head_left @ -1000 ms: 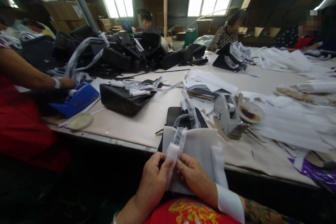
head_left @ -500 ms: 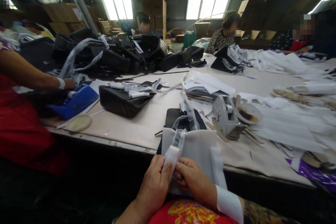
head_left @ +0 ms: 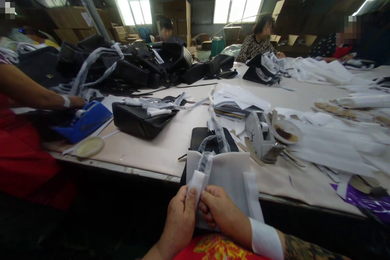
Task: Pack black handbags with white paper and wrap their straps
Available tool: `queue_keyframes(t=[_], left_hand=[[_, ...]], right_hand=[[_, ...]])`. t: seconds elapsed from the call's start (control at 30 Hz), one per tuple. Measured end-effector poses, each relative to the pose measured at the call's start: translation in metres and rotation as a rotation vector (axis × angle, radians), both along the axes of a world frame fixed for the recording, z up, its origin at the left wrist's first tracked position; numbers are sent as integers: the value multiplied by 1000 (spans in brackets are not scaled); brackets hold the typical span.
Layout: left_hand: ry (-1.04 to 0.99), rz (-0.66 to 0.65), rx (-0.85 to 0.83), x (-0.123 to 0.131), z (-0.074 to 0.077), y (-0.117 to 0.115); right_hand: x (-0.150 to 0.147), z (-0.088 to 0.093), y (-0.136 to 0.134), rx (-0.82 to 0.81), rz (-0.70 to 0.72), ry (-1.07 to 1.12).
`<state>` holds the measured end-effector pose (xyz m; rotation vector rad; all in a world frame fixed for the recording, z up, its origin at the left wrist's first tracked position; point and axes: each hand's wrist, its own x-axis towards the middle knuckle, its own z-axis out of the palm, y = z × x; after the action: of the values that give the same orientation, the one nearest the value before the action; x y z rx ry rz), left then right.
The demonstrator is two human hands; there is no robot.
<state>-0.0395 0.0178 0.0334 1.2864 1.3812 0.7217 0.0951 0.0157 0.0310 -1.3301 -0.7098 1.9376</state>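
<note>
My left hand point(head_left: 182, 215) is closed on a white foam wrap point(head_left: 196, 180), its thumb pressed along the near face. The wrap sits around the end of a strap covered in clear plastic point(head_left: 205, 162). My right hand point(head_left: 219, 208) pinches the wrap's right edge, fingers curled and touching it. Beneath both hands a white foam sheet point(head_left: 230, 170) lies over a black handbag point(head_left: 199, 138) at the table's front edge. Part of the bag shows beyond the sheet; the rest is hidden. A white band circles my right wrist.
A grey tape dispenser point(head_left: 260, 136) stands right of the bag, beside a paper stack point(head_left: 237, 99). Another black handbag point(head_left: 138, 120) and a blue tape dispenser point(head_left: 87, 120) are to the left, near a co-worker's arm point(head_left: 33, 89). Black bags point(head_left: 131, 69) are heaped behind; foam sheets point(head_left: 332, 138) cover the right.
My hands keep their grip on the foam wrap and have shifted only slightly. The whole view has moved a little; the bags and dispensers stay in place.
</note>
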Motion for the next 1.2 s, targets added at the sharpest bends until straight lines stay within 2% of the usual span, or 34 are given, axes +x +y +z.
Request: queue_keyframes(t=[0.2, 0.33, 0.47, 0.6, 0.67, 0.73, 0.83, 0.9, 1.03, 1.2], left_hand=[[-57, -22, -54, 1, -2, 2], [-142, -30, -95, 2, -1, 2], [-89, -27, -51, 5, 1, 2], [-30, -4, -69, 7, 3, 3], [-22, -9, -80, 7, 3, 4], [-17, -8, -79, 6, 3, 5], [1, 11, -54, 6, 2, 5], [18, 13, -13, 6, 1, 5], [30, -27, 81, 5, -6, 5], [70, -69, 110, -7, -26, 14]], right_hand=[[-3, -6, -2, 173, 13, -190], [0, -5, -2, 342, 104, -431], [7, -2, -2, 601, 283, -776], [15, 3, -1, 923, 579, -1154], [21, 6, 0, 1054, 692, -1265], [30, 12, 4, 1136, 703, -1286], [47, 27, 13, 1204, 608, -1258], [55, 39, 22, 1308, 595, -1237], [53, 52, 42, 1561, 783, -1221], [37, 44, 71, 1676, 1006, -1262]])
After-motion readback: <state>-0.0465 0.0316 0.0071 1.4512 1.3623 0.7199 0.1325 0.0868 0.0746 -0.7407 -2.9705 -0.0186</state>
